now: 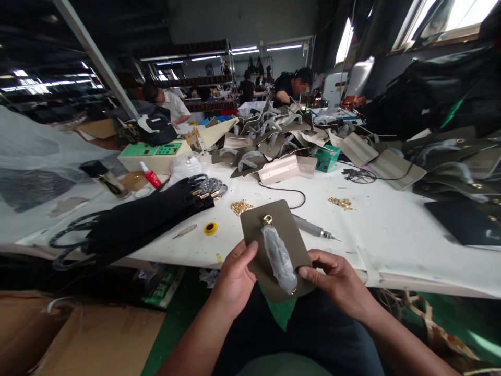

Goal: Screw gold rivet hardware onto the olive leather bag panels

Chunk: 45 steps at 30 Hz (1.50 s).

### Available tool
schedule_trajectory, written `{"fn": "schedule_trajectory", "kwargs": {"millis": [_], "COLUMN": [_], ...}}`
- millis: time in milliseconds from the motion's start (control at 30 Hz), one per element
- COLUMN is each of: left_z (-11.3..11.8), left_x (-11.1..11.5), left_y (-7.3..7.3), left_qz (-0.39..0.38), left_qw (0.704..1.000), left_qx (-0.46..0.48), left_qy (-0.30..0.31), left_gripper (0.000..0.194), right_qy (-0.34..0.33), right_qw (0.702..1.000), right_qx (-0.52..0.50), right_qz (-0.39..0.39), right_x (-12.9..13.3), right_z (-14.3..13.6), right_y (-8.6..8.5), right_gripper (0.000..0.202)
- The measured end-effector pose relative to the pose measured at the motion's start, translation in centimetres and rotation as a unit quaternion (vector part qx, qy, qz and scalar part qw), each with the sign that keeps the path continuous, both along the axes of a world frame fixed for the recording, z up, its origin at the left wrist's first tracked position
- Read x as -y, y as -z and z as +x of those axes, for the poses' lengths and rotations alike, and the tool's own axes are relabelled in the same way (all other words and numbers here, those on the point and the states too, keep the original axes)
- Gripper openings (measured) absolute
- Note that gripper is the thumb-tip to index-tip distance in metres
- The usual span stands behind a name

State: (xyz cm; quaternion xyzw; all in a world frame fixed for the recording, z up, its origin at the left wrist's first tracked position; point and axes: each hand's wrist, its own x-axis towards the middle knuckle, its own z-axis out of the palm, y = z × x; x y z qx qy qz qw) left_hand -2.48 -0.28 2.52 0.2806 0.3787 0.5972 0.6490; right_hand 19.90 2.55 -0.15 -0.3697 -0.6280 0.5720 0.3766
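Note:
Between my two hands is an olive-brown bag panel [256, 219] with rounded corners, tilted toward me over the table's front edge. A handle wrapped in clear plastic [278, 258] runs along it, with gold hardware at both ends. My left hand [237, 277] grips the panel's left edge, thumb on the face. My right hand [336, 279] pinches the lower right edge. Just behind the panel lies a grey electric screwdriver [313, 227]. Small gold hardware pieces [240, 207] form a pile beyond the panel, and a second gold pile [340, 203] sits to the right.
Many similar panels [270, 136] are heaped at the back of the white table [391, 224]. Black straps or bags [148, 214], a yellow ring [210, 228] and an awl-like tool [185, 231] lie left. A cardboard box [97, 339] stands below left. Other people work behind.

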Motion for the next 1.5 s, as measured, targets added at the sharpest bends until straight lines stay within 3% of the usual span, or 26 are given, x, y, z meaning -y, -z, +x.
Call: {"fn": "schedule_trajectory", "kwargs": {"millis": [100, 167, 233, 367, 533, 667, 767, 933, 1200, 1500], "left_z": [0.4, 0.9, 1.3, 1.6, 1.3, 1.3, 1.7, 2.1, 1.7, 1.5], "left_x": [-0.3, -0.2, 0.0, 0.5, 1.0, 0.7, 0.5, 0.6, 0.7, 0.8], "left_y": [0.1, 0.1, 0.1, -0.2, -0.3, 0.1, 0.1, 0.1, 1.8, -0.3], "left_qz": [-0.002, 0.013, 0.040, 0.081, 0.074, 0.043, 0.017, -0.007, -0.067, -0.025], "left_qw": [0.999, 0.995, 0.986, 0.960, 0.930, 0.937, 0.945, 0.932, 0.927, 0.939], "left_qx": [-0.042, -0.097, -0.160, -0.269, -0.360, -0.343, -0.320, -0.350, -0.352, -0.338], "left_qy": [-0.008, -0.012, -0.006, 0.006, -0.023, -0.047, -0.063, -0.090, -0.114, -0.057], "left_gripper": [0.044, 0.040, 0.039, 0.039, 0.044, 0.051, 0.053, 0.053, 0.056, 0.051], "right_qy": [0.098, 0.188, 0.214, 0.165, 0.150, 0.152, 0.147, 0.119, 0.097, -0.038], "right_qw": [0.990, 0.965, 0.943, 0.944, 0.965, 0.972, 0.968, 0.953, 0.942, 0.946], "right_qx": [0.037, 0.046, 0.054, 0.057, 0.047, 0.017, -0.002, -0.019, 0.054, 0.108], "right_qz": [0.093, 0.177, 0.248, 0.279, 0.211, 0.181, 0.203, 0.279, 0.318, 0.302], "right_x": [-0.2, -0.7, -1.3, -2.4, -2.8, -2.8, -2.6, -2.1, -1.9, -2.9], "right_z": [0.3, 0.1, -0.5, -2.1, -3.7, -4.2, -4.3, -4.2, -4.5, -2.3], "right_y": [-0.6, -1.6, -2.9, -4.8, -4.5, -3.7, -3.5, -3.2, -3.4, -5.4], "right_gripper": [0.026, 0.023, 0.019, 0.020, 0.013, 0.016, 0.013, 0.007, 0.016, 0.027]}}
